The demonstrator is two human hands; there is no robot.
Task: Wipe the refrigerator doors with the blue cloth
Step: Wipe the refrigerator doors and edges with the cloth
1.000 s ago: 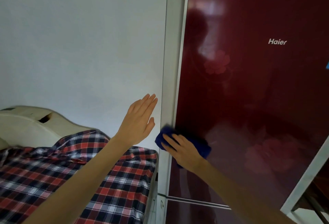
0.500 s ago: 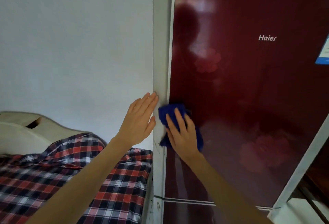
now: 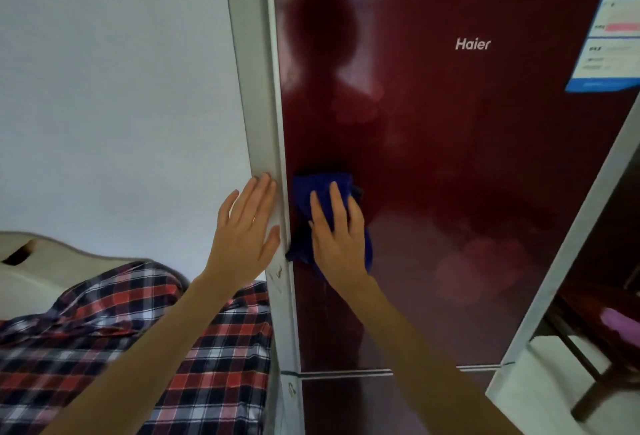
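Plaid cloth (image 3: 138, 348) lies nearest, lower left. Left hand (image 3: 244, 237), fingers straight, flat on the fridge's grey side edge (image 3: 258, 123). Right hand (image 3: 337, 237), fingers spread, presses the blue cloth (image 3: 320, 189) against the dark red door (image 3: 450, 175). "Haier" (image 3: 472, 44) readable above; sticker (image 3: 609, 29) blurred, cut off. White wall (image 3: 114, 88) behind.

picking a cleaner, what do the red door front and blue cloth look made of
The red door front looks like glossy glass or lacquered panel: it mirrors a silhouette. The blue cloth is soft fabric, possibly microfibre, bunched in folds under the right hand.
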